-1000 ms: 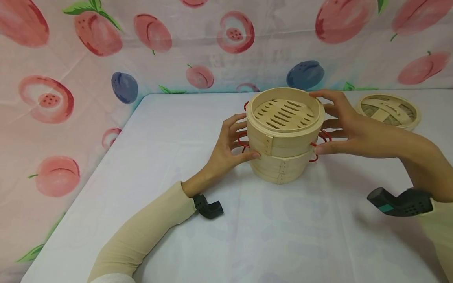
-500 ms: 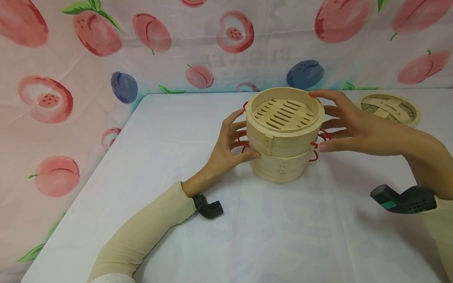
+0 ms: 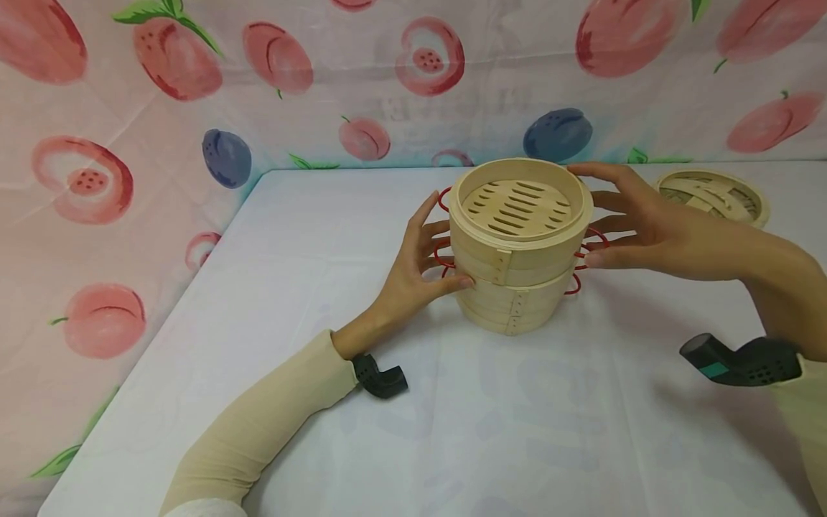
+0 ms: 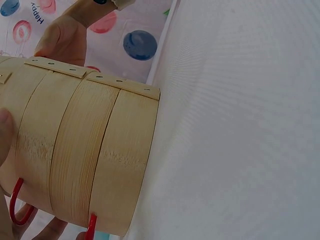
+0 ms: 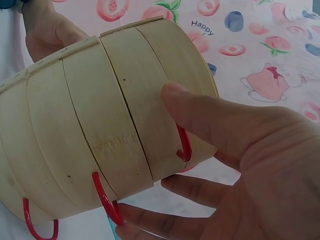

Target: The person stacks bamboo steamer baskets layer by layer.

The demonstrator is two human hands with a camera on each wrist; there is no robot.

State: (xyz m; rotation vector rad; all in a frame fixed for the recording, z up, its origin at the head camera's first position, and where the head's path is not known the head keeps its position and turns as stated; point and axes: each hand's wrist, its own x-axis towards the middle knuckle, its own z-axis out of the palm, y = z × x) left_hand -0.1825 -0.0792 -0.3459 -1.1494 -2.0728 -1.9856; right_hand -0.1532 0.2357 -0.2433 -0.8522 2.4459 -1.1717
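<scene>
A round bamboo steamer (image 3: pixel 474 255) of stacked baskets stands upright on the white table, its slotted floor showing from above. Red loop handles (image 3: pixel 573 285) stick out at its sides. My left hand (image 3: pixel 413 269) grips the stack from the left, thumb in front near the joint between upper and lower baskets. From the right, my right hand (image 3: pixel 665 230) holds the upper basket (image 3: pixel 533 262), its index finger at the top rim. In the right wrist view the thumb (image 5: pixel 192 107) presses on the bamboo wall beside a red handle (image 5: pixel 185 142); other fingers spread underneath.
The woven bamboo lid (image 3: pixel 713 194) lies at the back right, partly behind my right hand. A fruit-printed cloth (image 3: pixel 362 79) hangs behind and left of the white table (image 3: pixel 336 230). Black wrist devices (image 3: pixel 381 377) are worn on both arms.
The upper basket has turned slightly: its front seam has shifted right and a left red handle shows more. My right hand has moved a little right and up; the left stays put.
</scene>
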